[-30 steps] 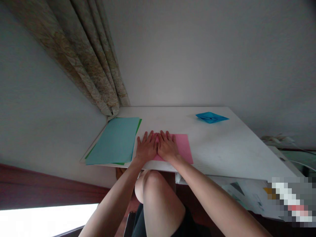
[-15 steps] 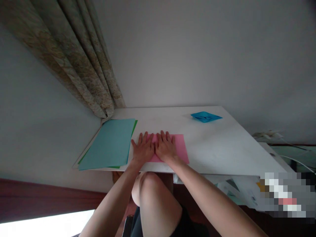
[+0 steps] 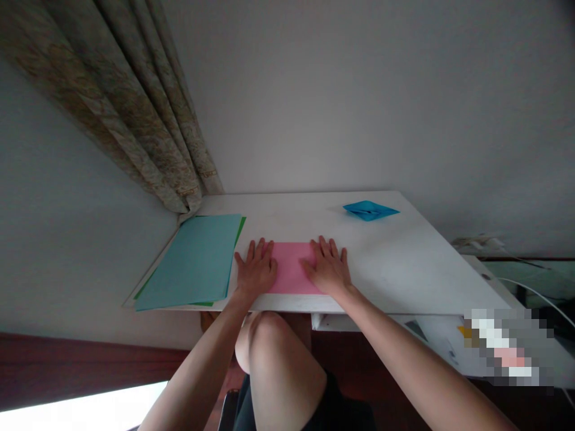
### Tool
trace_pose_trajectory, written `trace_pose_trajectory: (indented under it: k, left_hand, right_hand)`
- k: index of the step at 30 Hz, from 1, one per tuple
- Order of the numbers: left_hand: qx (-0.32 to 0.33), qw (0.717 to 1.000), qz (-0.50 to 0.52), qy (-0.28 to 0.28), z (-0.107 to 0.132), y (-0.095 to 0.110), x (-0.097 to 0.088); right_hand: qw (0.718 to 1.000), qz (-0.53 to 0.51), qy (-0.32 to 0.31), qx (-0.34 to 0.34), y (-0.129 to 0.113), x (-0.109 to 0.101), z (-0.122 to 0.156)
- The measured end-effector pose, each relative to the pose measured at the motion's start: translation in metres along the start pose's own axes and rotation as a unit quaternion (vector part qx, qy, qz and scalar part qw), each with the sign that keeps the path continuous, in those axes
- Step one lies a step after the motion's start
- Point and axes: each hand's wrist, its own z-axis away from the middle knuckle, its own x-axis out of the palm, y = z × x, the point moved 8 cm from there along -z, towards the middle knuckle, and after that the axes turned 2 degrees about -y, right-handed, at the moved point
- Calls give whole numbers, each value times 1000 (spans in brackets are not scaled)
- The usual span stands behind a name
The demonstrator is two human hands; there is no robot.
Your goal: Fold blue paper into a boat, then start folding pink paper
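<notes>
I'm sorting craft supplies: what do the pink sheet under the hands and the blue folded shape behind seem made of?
Pink sheet: likely thin matte paper; it lies flat with straight edges under the left hand and right hand. Blue folded shape: probably similar coloured paper, matte, holding sharp creases and points.

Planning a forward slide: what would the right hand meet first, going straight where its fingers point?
Likely nothing before the wall: the right hand points across bare table, and the blue folded paper lies off to its right. Depth is unclear.
</notes>
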Motion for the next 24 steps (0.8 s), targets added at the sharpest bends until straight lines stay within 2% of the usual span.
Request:
trace_pose_trajectory:
  k: [8,20,22,24]
  left_hand:
    - [1,1000,-11,0,1,0,-2]
    - [-3,1000,-21,-4,3,-1,0]
    - [0,1000,-26,6,3,3,-1]
    - [49,998,-37,21,1,17,-3]
  right_hand:
    - [999,33,-7,32,38,-10,9]
    - [993,35,-95,-54,64,1,11]
    - [993,27,-103,-55,65,0,12]
    - [992,16,-115,-46,62,-3,12]
